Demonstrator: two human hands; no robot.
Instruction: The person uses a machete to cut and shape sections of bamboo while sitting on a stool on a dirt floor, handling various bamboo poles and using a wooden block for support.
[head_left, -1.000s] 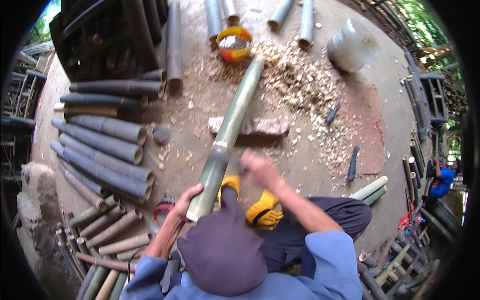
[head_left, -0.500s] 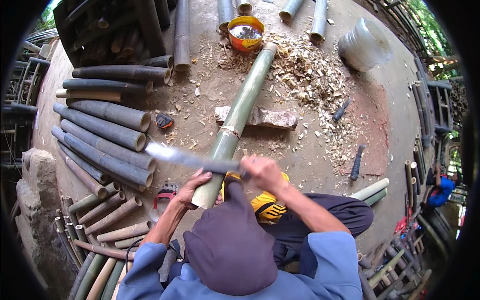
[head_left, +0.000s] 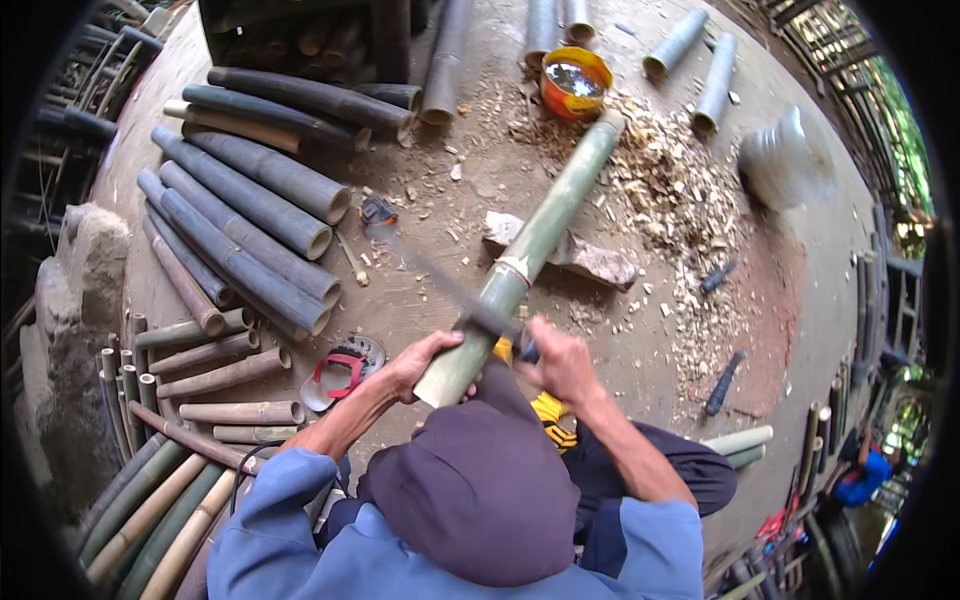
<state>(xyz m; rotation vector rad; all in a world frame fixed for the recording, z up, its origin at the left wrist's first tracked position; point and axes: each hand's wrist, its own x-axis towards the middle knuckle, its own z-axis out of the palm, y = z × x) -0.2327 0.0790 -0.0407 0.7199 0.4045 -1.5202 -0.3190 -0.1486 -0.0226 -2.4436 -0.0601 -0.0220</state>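
A thick green bamboo pole [head_left: 560, 210] slants away from me, its far part lying across a rough wooden block [head_left: 608, 262]. My left hand [head_left: 415, 368] is wrapped round the pole near its pale, cut near end, thumb on top. In my right hand [head_left: 562, 362], just right of the pole, the fingers are closed round the handle of a machete [head_left: 440, 272]. Its long blade crosses above the pole toward the far left and is blurred by motion. Whether the blade touches the bamboo I cannot tell.
Bamboo poles [head_left: 260, 180] lie in rows at left. Chips [head_left: 680, 195] cover the ground near an orange-yellow bucket [head_left: 577, 82] of liquid. Right of them are two dark-handled tools [head_left: 722, 385] and a clear plastic container [head_left: 790, 160]. A tape measure [head_left: 378, 213] and a red-strapped sandal [head_left: 345, 372] lie left.
The whole view has shifted, so the ground things stand further right. The machete's blade, which pointed left, now angles toward the far left. My left hand still grips the pole.
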